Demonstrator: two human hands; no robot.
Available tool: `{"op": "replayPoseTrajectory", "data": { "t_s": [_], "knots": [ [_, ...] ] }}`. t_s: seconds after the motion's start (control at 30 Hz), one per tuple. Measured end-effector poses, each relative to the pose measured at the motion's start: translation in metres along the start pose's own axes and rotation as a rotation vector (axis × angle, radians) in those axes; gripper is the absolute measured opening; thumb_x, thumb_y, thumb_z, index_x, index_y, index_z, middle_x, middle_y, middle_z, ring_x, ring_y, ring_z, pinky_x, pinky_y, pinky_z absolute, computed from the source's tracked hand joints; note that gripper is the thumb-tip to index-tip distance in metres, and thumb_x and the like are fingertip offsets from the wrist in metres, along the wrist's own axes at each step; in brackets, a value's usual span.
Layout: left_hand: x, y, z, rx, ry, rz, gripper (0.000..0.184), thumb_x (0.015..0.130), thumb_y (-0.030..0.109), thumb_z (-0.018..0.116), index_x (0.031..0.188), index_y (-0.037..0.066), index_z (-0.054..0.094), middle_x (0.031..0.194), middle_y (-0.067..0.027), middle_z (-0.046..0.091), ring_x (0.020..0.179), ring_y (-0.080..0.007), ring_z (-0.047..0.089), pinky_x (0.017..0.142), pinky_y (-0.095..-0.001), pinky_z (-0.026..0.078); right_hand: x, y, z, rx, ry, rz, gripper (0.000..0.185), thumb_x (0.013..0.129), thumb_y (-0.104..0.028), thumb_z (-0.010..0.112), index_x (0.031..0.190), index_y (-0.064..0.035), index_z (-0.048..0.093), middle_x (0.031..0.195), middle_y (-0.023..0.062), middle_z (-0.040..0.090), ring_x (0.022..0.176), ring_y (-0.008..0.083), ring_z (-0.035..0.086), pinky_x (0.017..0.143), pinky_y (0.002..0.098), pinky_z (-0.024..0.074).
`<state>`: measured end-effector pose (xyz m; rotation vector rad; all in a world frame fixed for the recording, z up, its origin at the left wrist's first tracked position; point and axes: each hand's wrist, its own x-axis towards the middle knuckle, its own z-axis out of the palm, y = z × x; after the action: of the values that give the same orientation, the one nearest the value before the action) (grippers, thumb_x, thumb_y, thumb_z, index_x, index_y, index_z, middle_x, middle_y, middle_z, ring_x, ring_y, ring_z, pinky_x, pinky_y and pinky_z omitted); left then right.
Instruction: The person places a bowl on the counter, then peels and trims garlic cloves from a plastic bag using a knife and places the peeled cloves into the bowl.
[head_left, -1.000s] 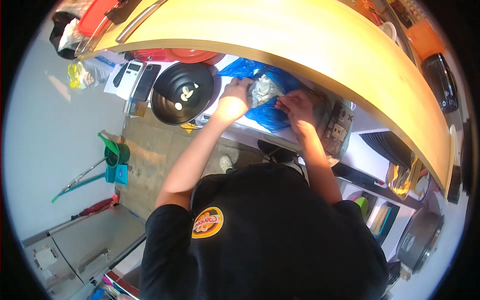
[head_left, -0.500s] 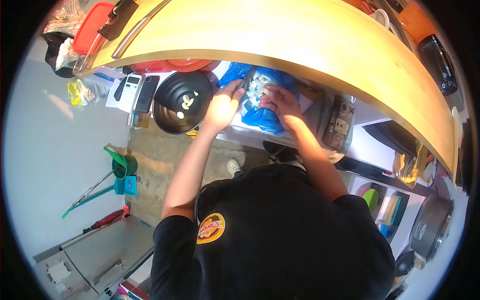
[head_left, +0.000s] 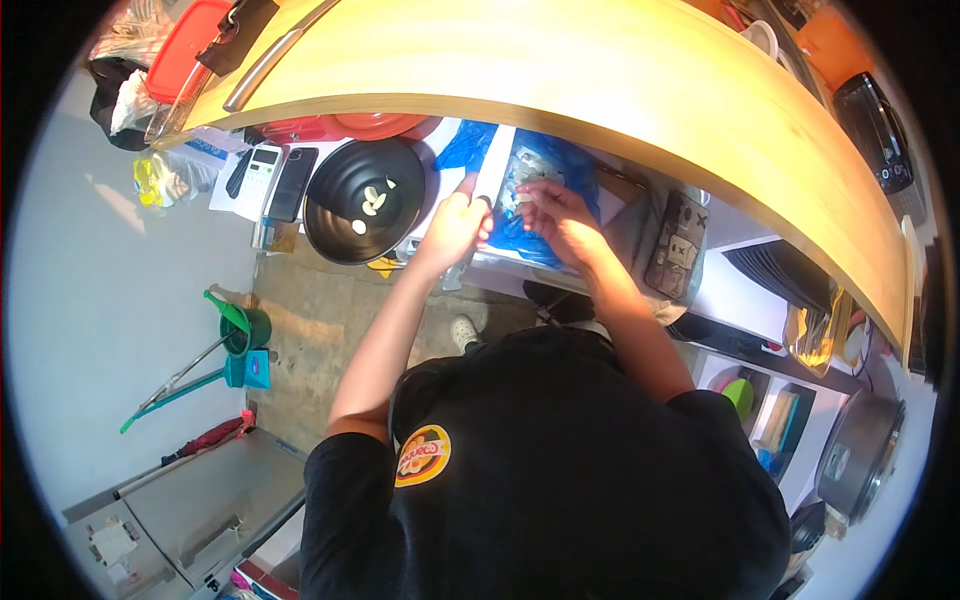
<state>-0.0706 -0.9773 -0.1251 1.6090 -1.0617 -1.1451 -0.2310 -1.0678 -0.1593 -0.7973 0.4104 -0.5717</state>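
Observation:
My left hand (head_left: 455,232) is closed around the handle of a knife (head_left: 495,162), whose blade points away from me and shines bright in the sun. Just right of it, my right hand (head_left: 563,218) has its fingers bent together over a blue plastic bag (head_left: 575,170). Whatever lies between those fingertips is too small to make out. Pale garlic skins (head_left: 530,165) lie on the bag, partly hidden by the fingers. To the left stands a black bowl (head_left: 335,215) with several peeled garlic cloves (head_left: 372,200) in it.
A wooden shelf (head_left: 520,60) overhangs the work surface, with another knife (head_left: 270,75) on it. A calculator (head_left: 260,175) and a phone (head_left: 292,185) lie left of the bowl. Red dishes (head_left: 375,125) sit behind it. A patterned pouch (head_left: 678,245) is at the right.
My left hand has turned and come slightly back toward me, and the knife blade now catches the light. My right hand has shifted slightly, staying over the bag.

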Motion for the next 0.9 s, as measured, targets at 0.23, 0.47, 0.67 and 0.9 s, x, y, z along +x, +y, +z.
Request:
{"op": "replayPoseTrajectory", "data": {
  "t_s": [0.23,0.47,0.67,0.9],
  "knots": [
    [0.0,-0.003,0.002,0.383,0.054,0.125,0.046,0.084,0.031,0.057,0.111,-0.005,0.046,0.053,-0.0062,0.051,0.046,-0.0099,0.048,0.045,-0.0251,0.039,-0.008,-0.009,0.006,-0.049,-0.031,0.104,0.024,0.084,-0.005,0.058,0.104,0.006,0.055,0.09,0.0123,0.062,0.081,0.016,0.06,0.076,0.0267,0.0501],
    [-0.009,0.007,0.004,0.326,0.094,0.255,0.048,0.083,0.034,0.06,0.103,-0.007,0.047,0.062,-0.0109,0.055,0.052,-0.0108,0.05,0.05,-0.026,0.042,-0.006,0.002,0.005,-0.262,-0.022,0.002,0.028,0.085,-0.005,0.054,0.109,0.0089,0.053,0.095,0.014,0.061,0.08,0.0173,0.062,0.076,0.0267,0.0505],
    [-0.012,0.007,0.004,0.278,0.109,0.312,0.04,0.082,0.033,0.062,0.096,-0.003,0.053,0.064,-0.0096,0.058,0.054,-0.01,0.051,0.053,-0.0267,0.043,-0.008,-0.001,0.013,-0.311,-0.038,-0.032,0.026,0.087,-0.009,0.055,0.107,0.0077,0.055,0.094,0.0131,0.063,0.08,0.0172,0.062,0.076,0.0269,0.0505],
    [-0.016,0.012,0.001,0.328,0.131,0.214,0.041,0.078,0.044,0.061,0.088,0.004,0.059,0.074,-0.014,0.061,0.064,-0.0227,0.058,0.062,-0.0326,0.045,-0.01,-0.001,0.018,-0.321,-0.092,-0.024,0.026,0.088,-0.015,0.055,0.105,0.0048,0.057,0.09,0.0113,0.063,0.079,0.0165,0.062,0.075,0.0273,0.0505]
  ]
}}
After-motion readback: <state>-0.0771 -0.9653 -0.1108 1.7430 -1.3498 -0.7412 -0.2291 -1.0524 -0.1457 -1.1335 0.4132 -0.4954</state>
